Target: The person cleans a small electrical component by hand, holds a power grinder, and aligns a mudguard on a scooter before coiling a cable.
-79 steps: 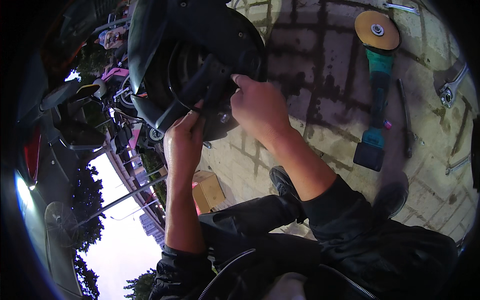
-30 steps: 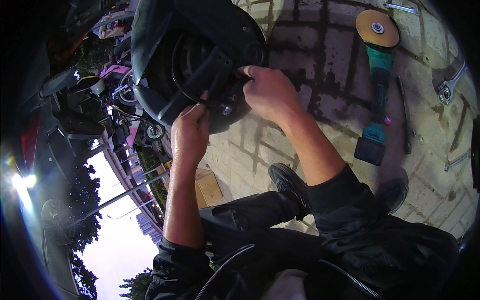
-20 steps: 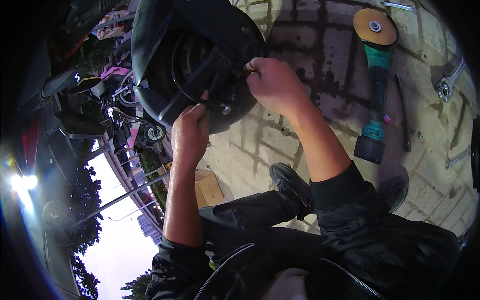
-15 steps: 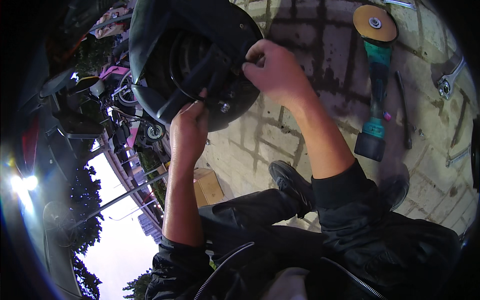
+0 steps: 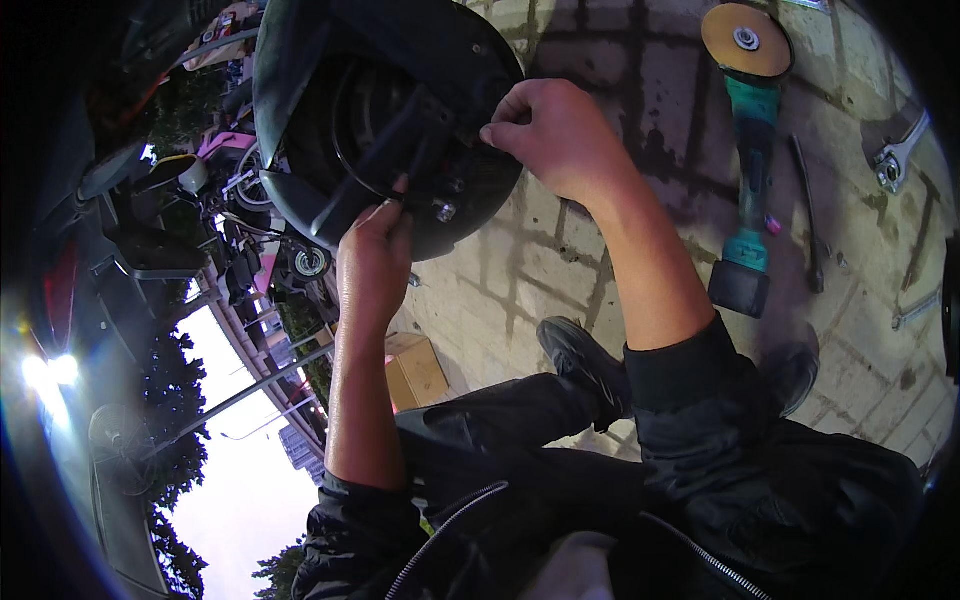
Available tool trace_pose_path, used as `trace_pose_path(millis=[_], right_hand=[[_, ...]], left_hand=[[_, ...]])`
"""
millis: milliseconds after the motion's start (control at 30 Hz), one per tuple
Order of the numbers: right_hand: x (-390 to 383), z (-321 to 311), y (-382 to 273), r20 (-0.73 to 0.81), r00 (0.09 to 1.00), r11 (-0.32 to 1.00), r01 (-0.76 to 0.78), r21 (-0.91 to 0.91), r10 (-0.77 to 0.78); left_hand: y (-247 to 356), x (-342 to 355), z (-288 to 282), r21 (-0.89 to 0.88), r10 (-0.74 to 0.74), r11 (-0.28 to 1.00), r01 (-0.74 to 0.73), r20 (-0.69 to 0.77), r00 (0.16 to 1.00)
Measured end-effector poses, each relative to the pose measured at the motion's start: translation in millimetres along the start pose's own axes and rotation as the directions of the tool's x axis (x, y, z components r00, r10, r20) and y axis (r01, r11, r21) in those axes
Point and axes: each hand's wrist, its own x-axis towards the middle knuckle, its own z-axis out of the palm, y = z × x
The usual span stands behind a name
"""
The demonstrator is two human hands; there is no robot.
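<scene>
The dark wheel assembly (image 5: 470, 60) of a scooter-like vehicle fills the upper middle, with much of its inside in shadow. A thin black cable (image 5: 345, 160) curves across it and runs down to my left hand (image 5: 372, 255). The fingers of that hand are closed on the cable at the lower edge, beside a shiny metal nut (image 5: 444, 210). At the right rim of the wheel, my right hand (image 5: 560, 135) is closed with thumb and forefinger in a pinch. Whatever lies between those fingertips is hidden or too small to name.
A teal cordless angle grinder (image 5: 752, 170) with a tan disc lies on the paving at right. Beside it are a dark rod (image 5: 808, 215) and a wrench (image 5: 903, 155). A cardboard box (image 5: 415, 370) stands behind my left forearm. Parked pink scooters (image 5: 240, 170) are at left.
My right hand has turned slightly at the wheel's rim and its fingers have drawn closer together. My left hand stays at the cable. The view has shifted a little.
</scene>
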Motion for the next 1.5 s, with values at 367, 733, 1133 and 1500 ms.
trace_pose_path(millis=[367, 733, 1133, 1500], right_hand=[[3.4, 13.1, 8.7, -0.069, 0.993, 0.995, 0.1, -0.009, -0.1], [1.0, 11.2, 6.5, -0.02, 0.998, 0.994, 0.058, 0.098, -0.056], [1.6, -3.2, 4.9, -0.16, 0.983, 0.992, 0.1, 0.074, -0.088], [13.2, 2.8, 20.1, -0.454, 0.884, 0.933, 0.254, 0.256, -0.116]], left_hand=[[-3.7, -6.8, -4.7, -0.004, 0.017, 1.0, -0.017, -0.029, 0.999], [-6.1, -3.9, 2.3, 0.028, 0.083, 0.996, -0.082, -0.035, 0.996], [-5.0, -2.0, 4.5, 0.101, 0.097, 0.99, -0.096, -0.005, 0.995], [2.4, -2.8, 2.1, 0.03, 0.046, 0.999, -0.046, -0.014, 0.999]])
